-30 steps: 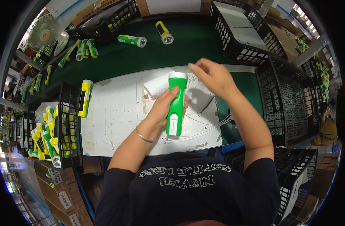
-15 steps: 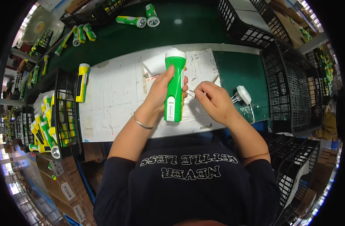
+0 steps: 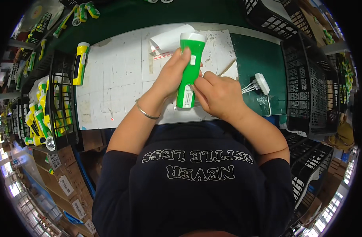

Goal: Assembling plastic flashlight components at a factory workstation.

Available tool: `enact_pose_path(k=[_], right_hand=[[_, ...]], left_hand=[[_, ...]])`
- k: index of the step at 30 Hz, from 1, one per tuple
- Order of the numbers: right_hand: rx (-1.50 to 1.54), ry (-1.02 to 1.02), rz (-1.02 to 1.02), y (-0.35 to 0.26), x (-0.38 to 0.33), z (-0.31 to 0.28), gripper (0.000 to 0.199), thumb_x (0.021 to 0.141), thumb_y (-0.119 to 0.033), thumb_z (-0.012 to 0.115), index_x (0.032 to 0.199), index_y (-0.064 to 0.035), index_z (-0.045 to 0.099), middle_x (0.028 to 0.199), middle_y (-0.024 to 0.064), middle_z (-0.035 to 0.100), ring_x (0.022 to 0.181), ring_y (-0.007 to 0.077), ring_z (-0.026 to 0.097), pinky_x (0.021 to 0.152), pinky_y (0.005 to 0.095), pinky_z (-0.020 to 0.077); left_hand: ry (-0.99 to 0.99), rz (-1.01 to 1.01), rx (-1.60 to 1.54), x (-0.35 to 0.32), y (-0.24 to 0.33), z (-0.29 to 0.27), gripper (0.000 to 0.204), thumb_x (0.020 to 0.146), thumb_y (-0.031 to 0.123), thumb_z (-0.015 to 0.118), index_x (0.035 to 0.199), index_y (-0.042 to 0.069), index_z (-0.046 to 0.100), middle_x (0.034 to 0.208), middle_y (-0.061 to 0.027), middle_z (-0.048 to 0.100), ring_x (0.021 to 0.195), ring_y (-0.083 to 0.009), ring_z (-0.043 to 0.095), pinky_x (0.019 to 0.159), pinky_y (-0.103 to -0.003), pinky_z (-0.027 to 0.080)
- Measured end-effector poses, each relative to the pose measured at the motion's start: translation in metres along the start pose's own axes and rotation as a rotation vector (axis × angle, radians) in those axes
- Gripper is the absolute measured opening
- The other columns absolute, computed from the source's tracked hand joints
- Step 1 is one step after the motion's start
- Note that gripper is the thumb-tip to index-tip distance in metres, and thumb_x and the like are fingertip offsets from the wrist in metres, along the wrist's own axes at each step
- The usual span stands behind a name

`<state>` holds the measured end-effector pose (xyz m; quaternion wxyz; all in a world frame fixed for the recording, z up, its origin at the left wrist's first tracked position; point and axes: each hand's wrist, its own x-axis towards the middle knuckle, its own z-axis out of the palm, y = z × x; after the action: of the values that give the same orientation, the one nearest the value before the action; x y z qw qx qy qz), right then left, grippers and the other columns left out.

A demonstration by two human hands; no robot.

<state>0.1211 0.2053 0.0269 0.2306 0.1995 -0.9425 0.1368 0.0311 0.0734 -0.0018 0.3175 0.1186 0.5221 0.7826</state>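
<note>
The green flashlight (image 3: 190, 69) stands lengthwise above the white sheet (image 3: 114, 79) on the table (image 3: 252, 51), its white head pointing away from me; my left hand (image 3: 171, 75) wraps its fingers closed around the body; my right hand (image 3: 216, 94) has its fingers curled against the lower end, pressing at the label there; a white plug with wires (image 3: 262, 82) lies just right of my right hand; a yellow flashlight (image 3: 80, 63) rests well to the left, beside a black basket (image 3: 56, 98).
</note>
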Motion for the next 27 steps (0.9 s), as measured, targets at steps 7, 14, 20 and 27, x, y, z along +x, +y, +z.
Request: enact_pose_path(k=[7, 14, 20, 27], right_hand=[[0.107, -0.016, 0.017, -0.005, -0.007, 0.002, 0.014, 0.075, -0.019, 0.065, 0.071, -0.0114, 0.053, 0.063, 0.0038, 0.047, 0.047, 0.0216, 0.052, 0.042, 0.0327, 0.0407], [0.321, -0.154, -0.041, -0.018, -0.016, -0.003, 0.027, 0.069, -0.025, 0.073, 0.066, -0.0099, 0.05, 0.059, 0.0031, 0.045, 0.046, 0.0213, 0.049, 0.041, 0.031, 0.0381], [0.51, 0.073, 0.39, 0.007, 0.017, 0.017, 0.039, 0.075, -0.022, 0.072, 0.062, -0.0048, 0.039, 0.055, 0.0053, 0.039, 0.047, 0.0168, 0.036, 0.044, 0.0292, 0.0324], [0.746, -0.081, 0.622, 0.058, 0.021, 0.002, 0.025, 0.079, -0.023, 0.069, 0.074, -0.0056, 0.051, 0.063, -0.0029, 0.045, 0.056, 0.0069, 0.036, 0.048, 0.0237, 0.03]], left_hand=[[0.124, -0.038, -0.025, -0.001, 0.006, -0.002, 0.05, 0.096, 0.047, 0.03, 0.111, 0.003, 0.049, 0.089, -0.0111, 0.059, 0.071, -0.0156, 0.059, 0.061, -0.029, 0.05], [0.186, 0.01, -0.178, 0.01, 0.011, -0.024, 0.056, 0.092, 0.053, 0.034, 0.105, 0.002, 0.053, 0.085, -0.0128, 0.059, 0.068, -0.0187, 0.059, 0.058, -0.031, 0.05], [0.043, -0.048, -0.014, 0.005, 0.004, -0.011, 0.036, 0.088, 0.028, 0.057, 0.108, 0.001, 0.045, 0.09, -0.0105, 0.057, 0.074, -0.015, 0.058, 0.063, -0.028, 0.05], [0.021, -0.022, 0.425, -0.014, 0.018, -0.013, 0.039, 0.087, 0.029, 0.058, 0.107, -0.001, 0.045, 0.088, -0.0093, 0.058, 0.074, -0.0146, 0.058, 0.063, -0.029, 0.048]])
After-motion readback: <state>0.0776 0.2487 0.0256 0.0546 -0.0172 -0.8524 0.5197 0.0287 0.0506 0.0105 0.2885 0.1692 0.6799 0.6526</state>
